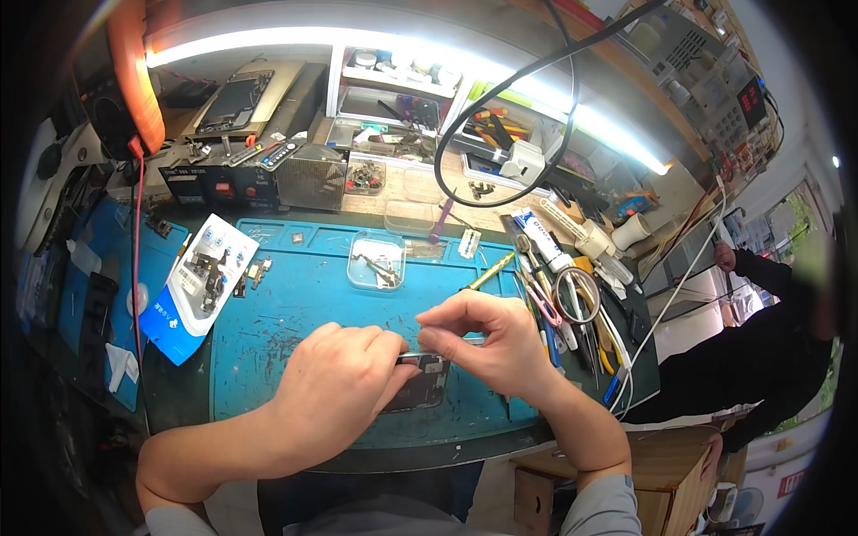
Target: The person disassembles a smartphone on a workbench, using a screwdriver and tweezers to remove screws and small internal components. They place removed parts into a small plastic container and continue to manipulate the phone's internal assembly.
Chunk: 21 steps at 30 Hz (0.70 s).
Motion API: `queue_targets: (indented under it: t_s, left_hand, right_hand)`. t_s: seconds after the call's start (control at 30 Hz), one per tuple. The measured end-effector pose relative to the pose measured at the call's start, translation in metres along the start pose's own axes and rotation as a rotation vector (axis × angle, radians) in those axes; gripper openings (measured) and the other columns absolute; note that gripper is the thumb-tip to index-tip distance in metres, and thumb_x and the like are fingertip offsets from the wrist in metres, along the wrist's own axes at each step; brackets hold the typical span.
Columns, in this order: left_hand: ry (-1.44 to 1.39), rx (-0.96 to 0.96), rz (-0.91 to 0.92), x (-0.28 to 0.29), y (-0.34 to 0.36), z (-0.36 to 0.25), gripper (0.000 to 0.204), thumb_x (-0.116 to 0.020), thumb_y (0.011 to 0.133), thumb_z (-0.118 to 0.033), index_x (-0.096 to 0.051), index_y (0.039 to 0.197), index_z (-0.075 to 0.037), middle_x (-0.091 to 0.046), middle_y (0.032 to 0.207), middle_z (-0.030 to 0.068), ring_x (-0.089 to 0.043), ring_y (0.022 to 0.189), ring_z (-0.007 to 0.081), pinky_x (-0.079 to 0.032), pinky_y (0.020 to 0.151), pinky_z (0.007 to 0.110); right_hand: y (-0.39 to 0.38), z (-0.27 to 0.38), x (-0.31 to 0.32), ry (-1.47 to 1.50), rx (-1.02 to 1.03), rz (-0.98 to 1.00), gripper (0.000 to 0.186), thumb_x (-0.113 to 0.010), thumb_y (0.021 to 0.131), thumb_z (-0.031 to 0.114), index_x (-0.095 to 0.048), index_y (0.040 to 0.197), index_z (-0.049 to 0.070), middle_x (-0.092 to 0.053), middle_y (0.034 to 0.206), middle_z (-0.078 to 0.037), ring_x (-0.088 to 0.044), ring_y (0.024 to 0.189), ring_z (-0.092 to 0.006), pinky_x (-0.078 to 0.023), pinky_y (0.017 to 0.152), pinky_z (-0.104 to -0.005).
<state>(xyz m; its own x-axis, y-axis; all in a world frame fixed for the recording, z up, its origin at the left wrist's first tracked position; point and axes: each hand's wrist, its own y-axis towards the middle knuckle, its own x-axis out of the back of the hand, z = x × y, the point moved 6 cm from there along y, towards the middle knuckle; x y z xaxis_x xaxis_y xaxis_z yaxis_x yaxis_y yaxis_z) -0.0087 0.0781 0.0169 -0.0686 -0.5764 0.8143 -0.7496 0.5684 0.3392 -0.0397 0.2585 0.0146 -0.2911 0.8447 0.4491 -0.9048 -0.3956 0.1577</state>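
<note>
Low over the front of the blue work mat (268, 357), my left hand (335, 380) is closed on a dark smartphone (420, 386). The phone looks opened up, with small metal parts along its top edge; my fingers cover its left side. My right hand (487, 339) is at the phone's upper right edge, its thumb and forefinger curled together in a pinch. What lies between those fingertips, if anything, is too small to tell. A clear plastic box (376, 261) with small metal parts sits on the mat beyond my hands.
Tweezers, pliers and a roll of tape (576, 296) crowd the right side. A white and blue packet (201, 286) with small parts lies left. Behind stand a black power unit (214, 185) and a white shelf (398, 85). A cable (438, 161) loops overhead. Another person (751, 348) is at right.
</note>
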Motion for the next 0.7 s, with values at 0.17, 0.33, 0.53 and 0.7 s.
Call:
queue_targets:
  t_s: [0.17,0.33,0.53,0.7]
  left_hand:
    - [0.043,-0.018,-0.034,-0.0014,-0.0019,-0.0016,0.024,-0.082,0.095,-0.023,-0.065,0.093,-0.007,-0.067,0.082,0.008,-0.066,0.076,0.0287,-0.049,0.071,0.041]
    - [0.091,-0.025,-0.059,-0.0025,-0.0031,-0.0038,0.025,-0.083,0.094,-0.024,-0.065,0.092,-0.007,-0.067,0.081,0.0071,-0.066,0.075,0.0272,-0.049,0.07,0.04]
    - [0.1,-0.026,-0.066,-0.0041,-0.0036,-0.0029,0.025,-0.082,0.094,-0.025,-0.065,0.092,-0.007,-0.066,0.081,0.0068,-0.066,0.075,0.027,-0.049,0.071,0.04]
    - [0.107,-0.024,-0.054,-0.0043,-0.0031,-0.0037,0.026,-0.082,0.094,-0.026,-0.065,0.093,-0.007,-0.067,0.081,0.0071,-0.066,0.075,0.0271,-0.049,0.071,0.04]
  right_hand:
    - [-0.0005,0.0008,-0.0005,0.01,-0.001,-0.004,0.016,-0.083,0.099,0.007,-0.08,0.113,0.0,-0.084,0.097,-0.008,-0.081,0.089,-0.013,-0.064,0.078,-0.0282]
    - [-0.0016,0.003,-0.0005,-0.007,0.042,-0.021,0.015,-0.082,0.099,0.007,-0.08,0.113,0.0,-0.084,0.098,-0.008,-0.082,0.09,-0.0132,-0.064,0.079,-0.0283]
    - [-0.0015,0.0042,-0.0002,-0.005,-0.016,0.019,0.019,-0.084,0.098,0.003,-0.08,0.115,-0.003,-0.082,0.102,-0.008,-0.079,0.094,-0.0117,-0.063,0.085,-0.0272]
    - [-0.0009,0.0019,0.0006,0.013,-0.002,0.001,0.015,-0.082,0.099,0.006,-0.08,0.113,0.0,-0.084,0.097,-0.009,-0.082,0.091,-0.0134,-0.064,0.08,-0.0281]
